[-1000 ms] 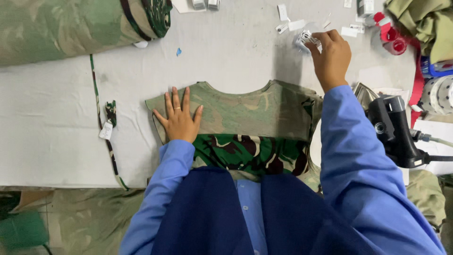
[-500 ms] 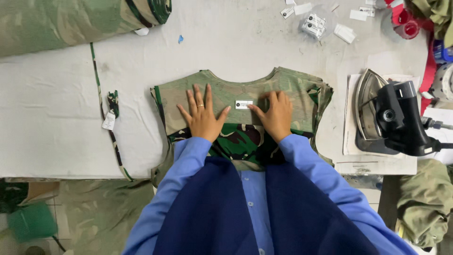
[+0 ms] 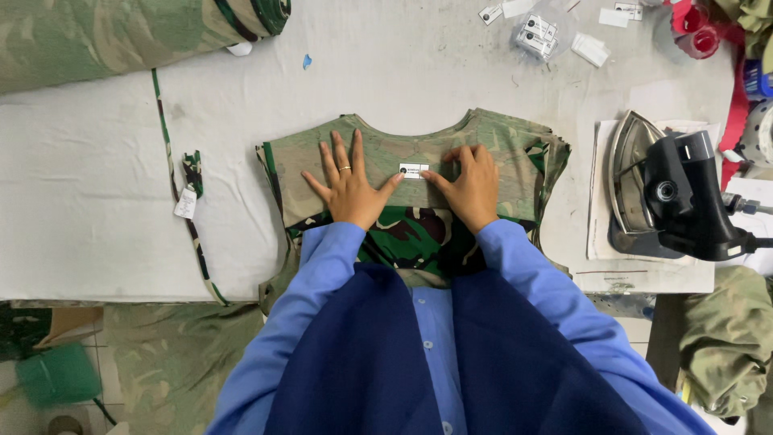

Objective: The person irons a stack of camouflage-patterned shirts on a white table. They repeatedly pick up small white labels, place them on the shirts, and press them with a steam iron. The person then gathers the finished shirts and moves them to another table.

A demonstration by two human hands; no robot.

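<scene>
White padded table (image 3: 97, 209); on it: camouflage garment (image 3: 499, 141), fabric roll (image 3: 121, 36), cloth strip (image 3: 173, 185), bag of labels (image 3: 539, 32), iron (image 3: 660, 193) on paper (image 3: 612, 274).

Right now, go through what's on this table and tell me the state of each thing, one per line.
Left hand: flat on the garment, fingers spread.
Right hand: flat on the garment, fingertip at the label.
Camouflage garment: laid flat, neckline away from the person.
White label: lying below the neckline, between both hands.
Iron: resting on its side, untouched.
Fabric roll: rolled up, lying at the far left.
</scene>
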